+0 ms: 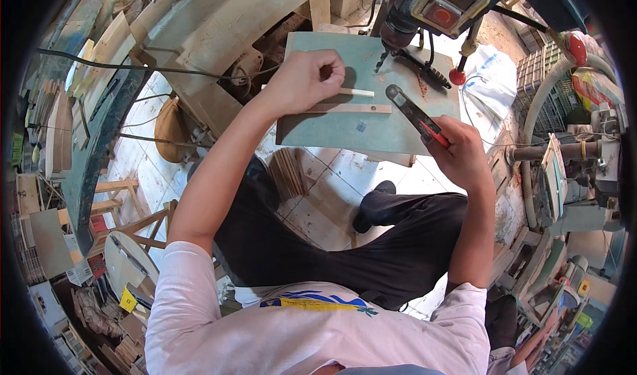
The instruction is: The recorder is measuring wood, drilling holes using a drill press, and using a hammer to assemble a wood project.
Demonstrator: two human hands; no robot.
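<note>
My left hand (309,81) is over the left part of a green board (332,128), its fingers curled closed. Whatever may be inside them is hidden. A short pale wooden stick (358,92) sticks out to the right from beneath this hand. Just nearer to me lies a wooden strip (355,109) with a round hole by its right end. In my right hand (462,150) is a dark spring clamp (417,115) with a red grip, tilted up and left. Its rounded tip is close to the strip's right end.
A drill press (446,4) stands beyond the board, its drill bit (381,62) hanging over the surface. A red-knobbed lever (457,76) is at its right. Black cable (166,71) crosses at the left. A stack of wooden strips (287,173) stands on the tiled floor below.
</note>
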